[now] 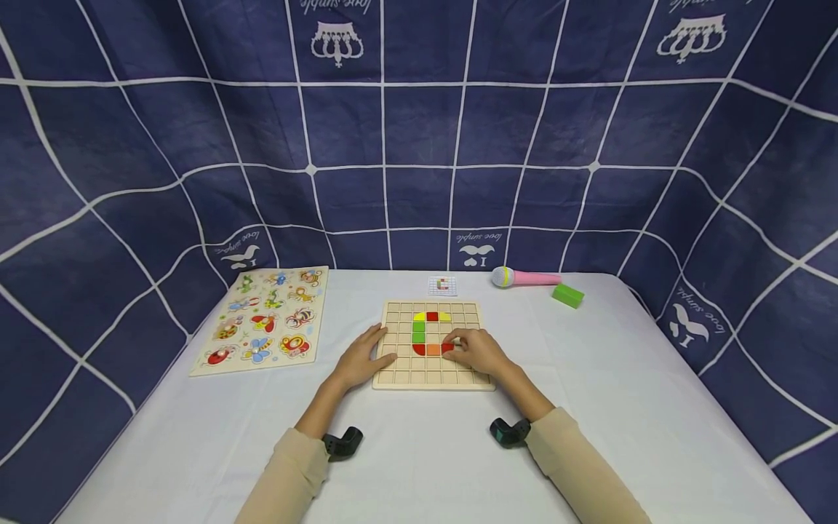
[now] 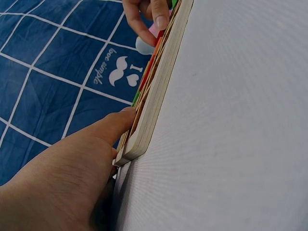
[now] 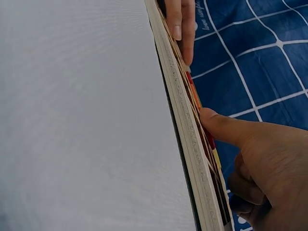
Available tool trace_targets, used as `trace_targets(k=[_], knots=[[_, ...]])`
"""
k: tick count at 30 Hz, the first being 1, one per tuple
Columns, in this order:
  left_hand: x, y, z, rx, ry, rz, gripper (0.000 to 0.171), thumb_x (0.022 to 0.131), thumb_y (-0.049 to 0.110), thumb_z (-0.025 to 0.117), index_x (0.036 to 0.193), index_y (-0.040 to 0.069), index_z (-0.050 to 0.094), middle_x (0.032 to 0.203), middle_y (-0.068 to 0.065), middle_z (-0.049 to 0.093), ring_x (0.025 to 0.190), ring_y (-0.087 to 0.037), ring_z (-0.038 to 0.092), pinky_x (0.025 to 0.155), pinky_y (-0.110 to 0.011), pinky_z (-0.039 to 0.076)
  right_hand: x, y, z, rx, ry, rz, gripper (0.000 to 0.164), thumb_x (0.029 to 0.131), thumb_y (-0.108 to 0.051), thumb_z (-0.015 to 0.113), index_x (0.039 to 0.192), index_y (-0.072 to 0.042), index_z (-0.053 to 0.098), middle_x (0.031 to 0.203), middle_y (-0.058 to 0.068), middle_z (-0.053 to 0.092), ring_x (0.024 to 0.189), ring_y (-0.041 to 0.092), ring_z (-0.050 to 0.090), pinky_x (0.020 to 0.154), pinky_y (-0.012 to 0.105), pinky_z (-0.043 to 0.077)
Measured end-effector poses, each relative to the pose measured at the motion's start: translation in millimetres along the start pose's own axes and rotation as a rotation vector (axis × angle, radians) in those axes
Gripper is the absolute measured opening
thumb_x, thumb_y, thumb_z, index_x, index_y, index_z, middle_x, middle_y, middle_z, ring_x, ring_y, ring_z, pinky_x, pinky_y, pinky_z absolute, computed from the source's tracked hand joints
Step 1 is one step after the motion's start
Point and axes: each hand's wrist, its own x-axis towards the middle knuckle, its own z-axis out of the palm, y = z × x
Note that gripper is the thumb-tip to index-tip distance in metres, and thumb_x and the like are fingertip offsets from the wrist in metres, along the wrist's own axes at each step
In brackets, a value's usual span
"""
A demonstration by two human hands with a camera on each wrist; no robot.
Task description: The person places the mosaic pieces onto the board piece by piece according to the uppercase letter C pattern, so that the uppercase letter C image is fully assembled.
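Observation:
A square wooden grid board (image 1: 399,378) lies on the white table in front of me. Coloured tiles in its cells form a C: yellow and red along the top, green (image 1: 419,332) down the side, red and orange (image 1: 433,350) at the bottom. At the C's lower right end, my right hand (image 1: 481,351) pinches a red tile (image 1: 448,348) between thumb and fingers, right at the board's surface. My left hand (image 1: 358,359) rests along the board's left edge, thumb laid over the corner area in the left wrist view.
Behind the board lies a small printed card (image 1: 442,286) with a C pattern. A pink toy microphone (image 1: 533,279) and a green block (image 1: 567,295) are at the back right. An insect picture puzzle board (image 1: 262,316) sits at the left. Blue gridded cloth (image 1: 419,124) surrounds the table.

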Motion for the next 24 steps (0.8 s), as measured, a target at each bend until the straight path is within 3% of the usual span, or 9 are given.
trace_targets(k=[12,24], knots=[[1.4,0.9,0.5,0.002,-0.008,0.018,0.072,0.086,0.043,0.060,0.142,0.005,0.036,0.148,-0.016,0.026,0.134,-0.037,0.024,0.105,-0.053,0.023,-7.8,8.9,-9.2,0.022,0.018,0.019,0.025,0.078,-0.030,0.074,0.098,-0.016,0.068,0.051,-0.006,0.038,0.044,0.005,0.030,0.041,0.022,0.025],[1.4,1.8,-2.7,0.001,-0.002,-0.002,0.070,0.086,0.041,0.061,0.141,0.005,0.037,0.148,-0.016,0.027,0.134,-0.037,0.025,0.105,-0.053,0.023,-30.1,33.7,-42.8,0.005,0.143,0.087,0.021,0.082,-0.027,0.071,0.098,-0.013,0.070,0.051,-0.006,0.035,0.046,0.007,0.028,0.041,0.023,0.025]])
